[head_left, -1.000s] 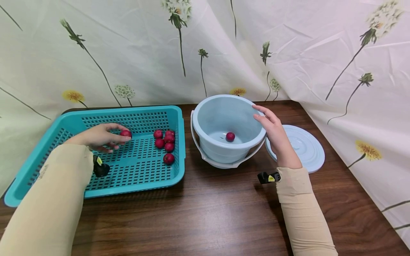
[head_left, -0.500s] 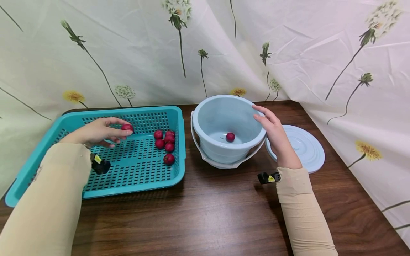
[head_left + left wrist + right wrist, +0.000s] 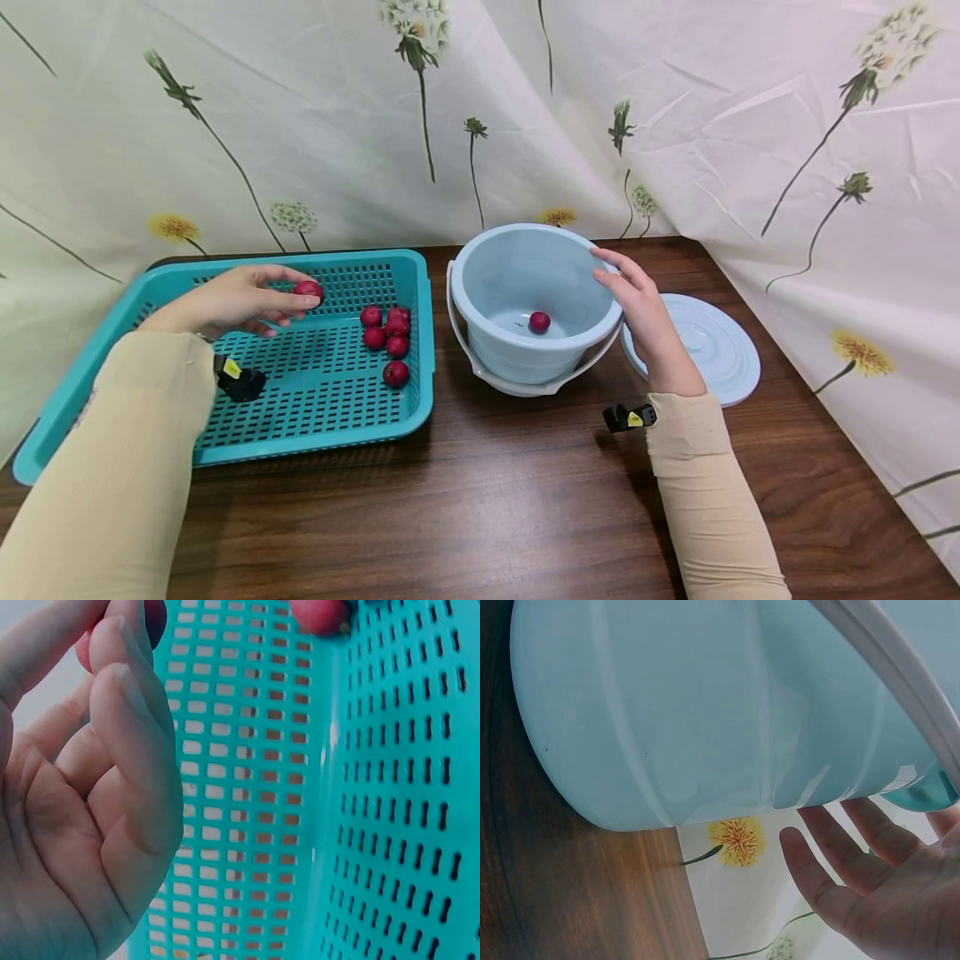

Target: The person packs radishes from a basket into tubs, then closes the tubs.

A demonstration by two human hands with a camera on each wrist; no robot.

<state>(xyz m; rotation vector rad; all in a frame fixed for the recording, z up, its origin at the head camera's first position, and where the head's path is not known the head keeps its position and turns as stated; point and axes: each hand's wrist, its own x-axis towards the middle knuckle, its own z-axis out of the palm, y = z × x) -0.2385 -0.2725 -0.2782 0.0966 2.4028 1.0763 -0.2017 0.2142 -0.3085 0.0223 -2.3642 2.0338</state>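
Note:
In the head view my left hand [image 3: 243, 298] pinches a small round red fruit [image 3: 308, 292] between thumb and fingertips. It hangs over the turquoise perforated basket [image 3: 315, 451]. The left wrist view shows part of the held fruit [image 3: 156, 621] behind the fingers. My right hand [image 3: 647, 317] holds the rim of the light blue bucket [image 3: 517, 358], thumb over the edge. Its fingers [image 3: 840, 855] lie along the outer wall in the right wrist view. One red fruit [image 3: 539, 322] sits on the bucket's floor.
Several more red fruits [image 3: 397, 326] lie at the basket's right end. A light blue lid [image 3: 712, 346] rests on the brown table [image 3: 465, 500] right of the bucket. The bucket's handle [image 3: 517, 386] is folded down in front. A flowered cloth [image 3: 525, 108] hangs behind.
My left hand has lifted the red fruit slightly and carried it a little to the right. The right hand and the bucket stay in place.

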